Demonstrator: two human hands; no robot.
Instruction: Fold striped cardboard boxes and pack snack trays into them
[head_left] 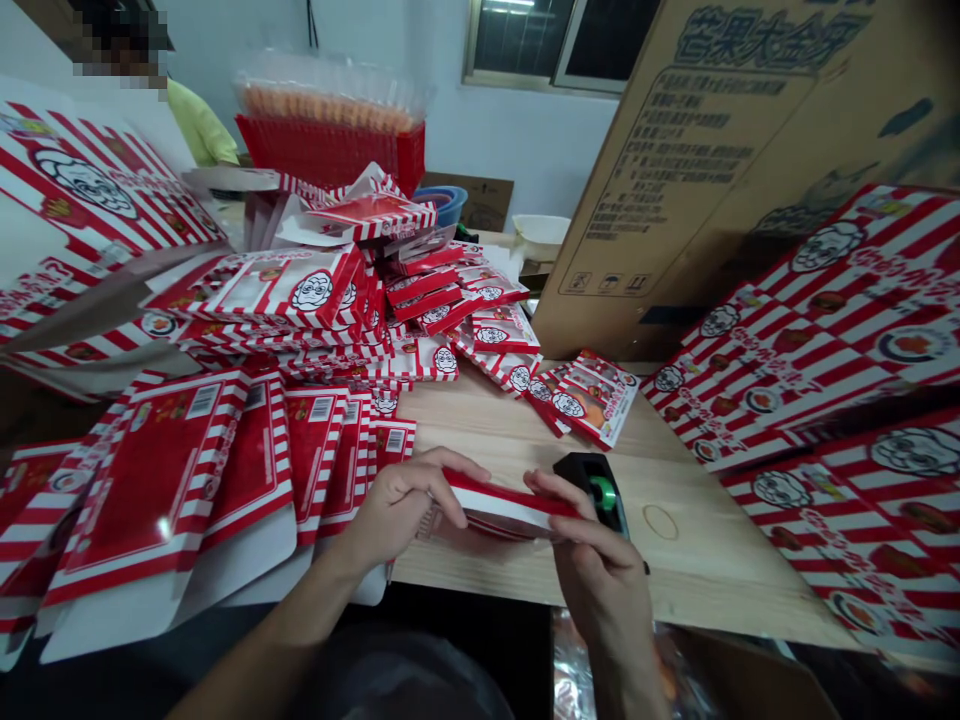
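Observation:
My left hand and my right hand both grip one red-and-white striped carton, held edge-on just above the near edge of the wooden table. Left fingers wrap over its left end; right fingers pinch its right end. A black tape dispenser with a green core stands just behind my right hand.
Flat striped cartons fan out at the left. Folded boxes pile up behind, with a red basket on top. A large brown cardboard box stands at the right, striped sheets leaning below it. A person in yellow is at far left.

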